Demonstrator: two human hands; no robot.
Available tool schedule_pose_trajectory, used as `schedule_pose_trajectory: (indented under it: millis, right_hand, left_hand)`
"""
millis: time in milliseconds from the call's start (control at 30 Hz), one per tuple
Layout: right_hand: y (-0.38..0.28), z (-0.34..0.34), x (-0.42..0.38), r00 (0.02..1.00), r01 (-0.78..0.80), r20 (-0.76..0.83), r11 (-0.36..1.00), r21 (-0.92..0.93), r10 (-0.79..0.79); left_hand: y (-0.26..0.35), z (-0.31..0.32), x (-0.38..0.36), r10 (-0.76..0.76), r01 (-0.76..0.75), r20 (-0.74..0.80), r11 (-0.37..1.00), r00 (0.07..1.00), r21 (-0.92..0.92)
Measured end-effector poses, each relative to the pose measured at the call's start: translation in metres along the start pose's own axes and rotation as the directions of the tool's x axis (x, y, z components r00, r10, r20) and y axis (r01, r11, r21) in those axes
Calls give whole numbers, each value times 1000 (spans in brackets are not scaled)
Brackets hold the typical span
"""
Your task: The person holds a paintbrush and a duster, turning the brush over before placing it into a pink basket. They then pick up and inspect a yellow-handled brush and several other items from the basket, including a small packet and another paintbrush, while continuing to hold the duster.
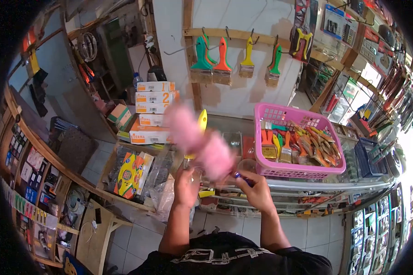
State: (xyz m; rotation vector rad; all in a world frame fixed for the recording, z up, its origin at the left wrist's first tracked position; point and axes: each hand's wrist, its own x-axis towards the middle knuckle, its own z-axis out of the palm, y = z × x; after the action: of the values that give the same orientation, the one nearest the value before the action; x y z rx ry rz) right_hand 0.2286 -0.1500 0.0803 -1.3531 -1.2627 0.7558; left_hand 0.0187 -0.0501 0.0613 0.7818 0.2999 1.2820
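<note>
My right hand (254,190) is closed around the blue handle of a pink fluffy duster (215,158). The duster's head is smeared by motion and reaches up and left, in front of my left hand's area. My left hand (186,187) is closed on what looks like a paintbrush with a yellow handle (203,120), held upright at its lower end. The pink fluff covers the middle of that brush. To the right of the duster, a pink plastic basket (303,170) holds several paintbrushes (285,149) with coloured handles.
The basket stands on a glass display counter (307,184). Stacked orange and white boxes (153,107) stand at the left. Several paintbrushes (222,62) hang from hooks on a wooden rail. A yellow package (131,174) lies in a tray at the left, by clear plastic bags (165,195).
</note>
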Motion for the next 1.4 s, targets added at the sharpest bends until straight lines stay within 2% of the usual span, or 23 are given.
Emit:
schedule_pose_trajectory:
  millis: [33, 133, 167, 267, 300, 400, 433, 533, 567, 667, 733, 767, 867, 900, 933, 1000, 1067, 1100, 1200, 1233, 1300, 1367, 1400]
  right_hand:
    - [-7, 4, 1, 998, -16, -62, 1000, 23, 17]
    - [-5, -6, 4, 970, 200, 161, 975, -96, -183]
    - [-9, -7, 2, 983, 146, 124, 987, -67, -136]
    - [-16, 0, 0, 988, 54, -143, 999, -4, -54]
    - [-20, -4, -1, 993, 66, -94, 997, -37, -69]
    - [-6, -17, 3, 979, 206, 7, 975, -78, -206]
    - [-14, -18, 0, 998, 37, -54, 999, -30, -38]
    - [-19, -31, -3, 999, 13, -45, 996, -84, -17]
    - [-27, -38, -6, 993, 113, 47, 987, -112, -108]
    - [-13, -43, -5, 998, 46, -42, 998, -47, -48]
    - [5, -44, -4, 996, 67, -60, 997, 32, -65]
    - [12, -49, -5, 996, 89, -22, 996, 20, -89]
    - [36, -66, -7, 997, 39, 62, 990, 139, -48]
    - [41, -69, -7, 998, -25, 62, 984, 174, 14]
    - [43, -73, -8, 995, -89, 63, 974, 210, 78]
    - [39, -81, -7, 992, 98, 66, 978, 182, -111]
    - [38, -87, -10, 958, 273, 59, 955, 115, -281]
    - [39, -87, -14, 991, 127, 11, 978, 163, -131]
    - [29, -101, -21, 985, -162, 93, 960, 228, 144]
    - [35, -107, -21, 986, -96, 145, 990, 103, 80]
    - [36, -112, -24, 995, -40, 96, 991, 128, 28]
    - [31, -113, -27, 999, -41, -15, 981, 190, 45]
    - [27, -119, -29, 1000, -25, 1, 994, 108, 25]
  left_hand:
    - [9, 4, -4, 1, 2, -21, 993, 1000, 119]
    - [4, -15, -1, 91, -82, -31, 968, 995, 236]
    - [3, -19, -2, 92, -83, -39, 979, 995, 185]
    - [18, 15, -5, 176, -178, 53, 841, 983, 512]
    - [18, 20, -8, 187, -180, 57, 751, 981, 635]
    - [6, 21, -4, 304, -341, 182, 636, 935, 693]
    - [5, 24, -5, 337, -388, 221, 590, 915, 708]
    - [10, 43, -11, 325, -352, 200, 524, 924, 776]
    - [3, 37, -12, 294, -310, 152, 626, 944, 716]
    - [-7, 41, -8, 205, -215, 69, 893, 976, 396]
    - [-13, 32, -10, -58, 43, 149, 994, 987, 100]
    - [-26, 33, -10, -28, 26, 84, 999, 996, 23]
    - [-31, 55, -19, -203, 219, 91, 942, 975, -255]
    - [-32, 45, -21, -255, 342, 280, 879, 925, -332]
    - [-40, 41, -21, -255, 352, 303, 876, 918, -329]
    - [-51, 46, -20, -257, 374, 350, 869, 901, -324]
    - [-58, 65, -27, -237, 358, 287, 781, 928, -512]
    - [-61, 74, -32, -234, 339, 250, 724, 940, -600]
    - [-75, 67, -30, -305, 429, 313, 753, 900, -500]
    - [-77, 69, -32, -310, 384, 228, 765, 923, -516]
    - [-78, 72, -35, -318, 298, 57, 793, 946, -531]
    - [-81, 72, -28, -253, 277, 113, 905, 961, -323]
    - [-82, 70, -25, -229, 256, 144, 943, 963, -213]
